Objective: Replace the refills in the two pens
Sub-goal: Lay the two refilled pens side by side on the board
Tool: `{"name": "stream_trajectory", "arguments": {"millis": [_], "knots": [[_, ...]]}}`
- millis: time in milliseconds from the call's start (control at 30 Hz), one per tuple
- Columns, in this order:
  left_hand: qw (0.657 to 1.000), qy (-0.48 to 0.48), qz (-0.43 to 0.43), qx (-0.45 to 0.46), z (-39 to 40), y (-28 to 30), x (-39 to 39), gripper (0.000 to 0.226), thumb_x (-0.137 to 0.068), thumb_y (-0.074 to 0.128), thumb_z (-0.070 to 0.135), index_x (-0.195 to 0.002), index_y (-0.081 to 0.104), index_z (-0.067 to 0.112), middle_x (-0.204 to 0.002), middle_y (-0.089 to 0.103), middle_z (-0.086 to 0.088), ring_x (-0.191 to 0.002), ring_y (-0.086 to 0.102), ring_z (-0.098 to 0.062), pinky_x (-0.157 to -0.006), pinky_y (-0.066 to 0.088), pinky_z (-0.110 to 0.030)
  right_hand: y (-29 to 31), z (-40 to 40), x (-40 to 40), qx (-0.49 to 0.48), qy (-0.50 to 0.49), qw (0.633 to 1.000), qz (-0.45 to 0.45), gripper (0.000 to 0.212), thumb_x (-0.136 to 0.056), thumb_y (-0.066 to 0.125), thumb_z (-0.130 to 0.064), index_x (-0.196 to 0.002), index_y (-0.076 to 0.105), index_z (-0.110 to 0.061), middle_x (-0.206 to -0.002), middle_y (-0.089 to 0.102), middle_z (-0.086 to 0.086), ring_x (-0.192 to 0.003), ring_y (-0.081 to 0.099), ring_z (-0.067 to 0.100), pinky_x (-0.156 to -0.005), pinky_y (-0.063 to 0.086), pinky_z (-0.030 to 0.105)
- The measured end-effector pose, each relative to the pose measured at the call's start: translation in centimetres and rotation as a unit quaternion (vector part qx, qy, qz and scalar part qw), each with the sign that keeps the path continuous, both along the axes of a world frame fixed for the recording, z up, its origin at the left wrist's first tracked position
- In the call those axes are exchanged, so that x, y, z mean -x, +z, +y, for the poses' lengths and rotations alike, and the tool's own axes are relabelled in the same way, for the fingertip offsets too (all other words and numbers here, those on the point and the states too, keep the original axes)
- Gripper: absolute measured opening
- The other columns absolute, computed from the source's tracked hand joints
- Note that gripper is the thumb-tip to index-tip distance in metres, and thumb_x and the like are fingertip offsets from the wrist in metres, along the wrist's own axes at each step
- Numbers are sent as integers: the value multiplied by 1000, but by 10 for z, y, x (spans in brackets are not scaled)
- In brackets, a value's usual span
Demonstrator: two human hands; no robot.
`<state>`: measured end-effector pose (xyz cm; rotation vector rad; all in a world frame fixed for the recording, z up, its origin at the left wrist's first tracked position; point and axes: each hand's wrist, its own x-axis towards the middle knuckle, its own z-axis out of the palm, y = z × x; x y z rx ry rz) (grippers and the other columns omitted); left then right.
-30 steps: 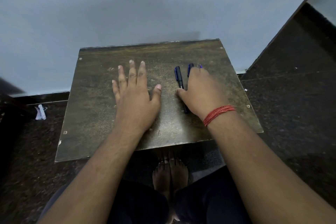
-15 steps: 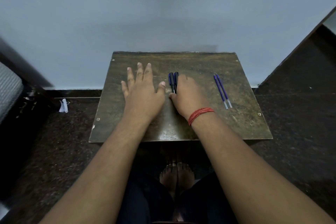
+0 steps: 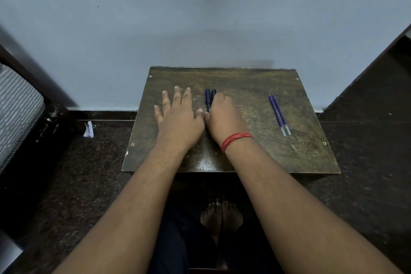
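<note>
Two pens [image 3: 209, 99] lie parallel, long axes toward 12 o'clock; your right hand [image 3: 222, 118] curls around them, left hand [image 3: 178, 118] flat, fingers spread, on the bench [image 3: 255, 153].

Item: our own body, as seen from the head camera.

- Forearms: both bare, no sleeves in view, fine hair visible along them.
- Left hand [image 3: 178, 115]: bare; we see no ring, watch or band on it.
- Right hand [image 3: 224, 118]: bare, with a red thread band [image 3: 236, 141] of several thin strands wound round our wrist.
- Legs: dark trousers [image 3: 178, 240] covering our lap.
- Feet [image 3: 221, 216]: bare, toes visible, side by side.
</note>
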<state>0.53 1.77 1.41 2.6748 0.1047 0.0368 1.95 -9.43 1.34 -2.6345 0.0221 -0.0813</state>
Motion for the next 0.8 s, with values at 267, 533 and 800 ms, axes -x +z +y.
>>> {"name": "stream_trajectory", "arguments": {"millis": [267, 533, 800], "knots": [[1000, -23, -5, -10, 0, -5, -5, 66, -100, 39, 42, -157, 12, 23, -167, 4, -2, -152, -10, -27, -120, -4, -55, 17, -65, -1, 23, -29, 997, -61, 25, -96, 61, -32, -109, 55, -12, -110, 62, 9, -98, 62, 29, -82, 51, 40], [998, -59, -12, -18, -14, -10, -11, 65, -101, 36, 47, -157, 14, 24, -168, 5, -2, -152, -10, -26, -120, -4, -54, 19, -152, 0, 67, -145, 984, 79, 37, -91, 65, -30, -113, 56, -2, -120, 57, 22, -111, 57, 39, -90, 47, 39], [997, -68, -15, -22, -18, -11, -10, 66, -100, 37, 48, -157, 14, 24, -167, 6, -3, -152, -9, -27, -120, -3, -56, 12, -117, -9, 92, -100, 985, 105, 26, -96, 57, -10, -121, 53, -4, -118, 59, 18, -91, 54, 29, -71, 38, 33]]}}
